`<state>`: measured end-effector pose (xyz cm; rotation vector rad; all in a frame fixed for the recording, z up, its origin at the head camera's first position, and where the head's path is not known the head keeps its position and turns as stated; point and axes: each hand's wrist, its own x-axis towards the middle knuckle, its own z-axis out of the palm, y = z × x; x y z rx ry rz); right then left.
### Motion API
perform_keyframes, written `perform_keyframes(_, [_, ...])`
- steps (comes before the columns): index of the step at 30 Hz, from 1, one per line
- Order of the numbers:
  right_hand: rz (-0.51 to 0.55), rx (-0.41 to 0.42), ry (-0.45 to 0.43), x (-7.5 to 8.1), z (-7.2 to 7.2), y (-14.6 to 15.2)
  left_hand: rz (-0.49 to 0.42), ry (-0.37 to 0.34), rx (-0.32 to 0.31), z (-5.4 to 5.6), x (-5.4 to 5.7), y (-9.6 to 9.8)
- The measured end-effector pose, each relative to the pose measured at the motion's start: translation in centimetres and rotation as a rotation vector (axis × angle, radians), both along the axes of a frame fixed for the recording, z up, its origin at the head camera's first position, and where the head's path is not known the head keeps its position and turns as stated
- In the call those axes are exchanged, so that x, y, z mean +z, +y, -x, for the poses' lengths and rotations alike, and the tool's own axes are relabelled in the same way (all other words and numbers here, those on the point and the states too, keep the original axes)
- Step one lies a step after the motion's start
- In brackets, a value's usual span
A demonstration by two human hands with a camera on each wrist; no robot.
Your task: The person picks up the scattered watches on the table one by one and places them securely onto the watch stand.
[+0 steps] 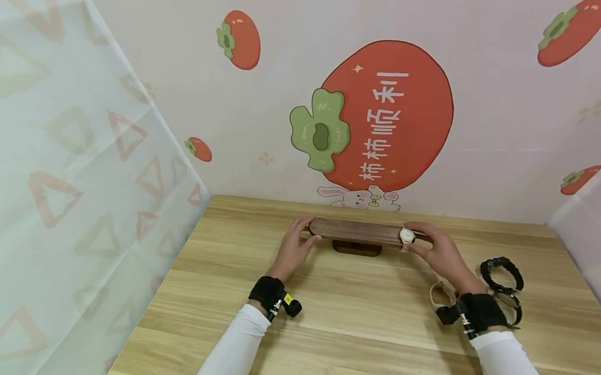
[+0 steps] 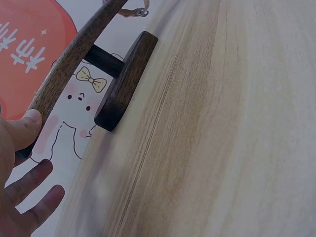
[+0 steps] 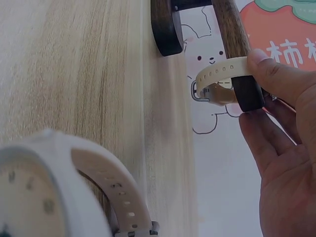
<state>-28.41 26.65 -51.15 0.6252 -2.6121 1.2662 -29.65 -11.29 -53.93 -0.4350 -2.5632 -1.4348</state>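
Note:
A dark wooden watch stand (image 1: 355, 231) stands near the back of the table, its long bar above a small base (image 2: 129, 81). At the bar's left end, my left hand (image 1: 293, 247) pinches it, thumb on the near face; in the left wrist view two lower fingers are spread off the wood. Around the right end loops a pale-strapped wristwatch (image 1: 407, 236) with a white dial. My right hand (image 1: 443, 257) pinches that watch's strap (image 3: 222, 71) against the bar end, thumb on the strap and fingers on the far side. Its buckle hangs below the bar.
Near my right wrist lies a beige-strapped watch (image 1: 433, 295), whose white dial (image 3: 29, 197) looms close in the right wrist view. A black watch (image 1: 487, 274) and another dark watch (image 1: 508, 299) lie farther right. A printed wall sheet (image 1: 263, 120) rises behind the table's back edge.

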Motion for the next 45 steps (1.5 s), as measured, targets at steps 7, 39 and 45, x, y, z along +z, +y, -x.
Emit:
perform_keyframes(7, [-0.027, -0.009, 0.029, 0.0, 0.1, -0.2, 0.000, 0.003, 0.004, 0.0, 0.0, 0.0])
perform_keyframes(39, [-0.082, -0.012, 0.087, -0.2, 0.9, -1.6, -0.006, 0.028, 0.000, 0.0, -0.1, -0.1])
perform_keyframes(45, [-0.066, 0.010, 0.048, 0.0, 0.6, -1.3, -0.005, 0.013, -0.005, 0.0, -0.1, -0.1])
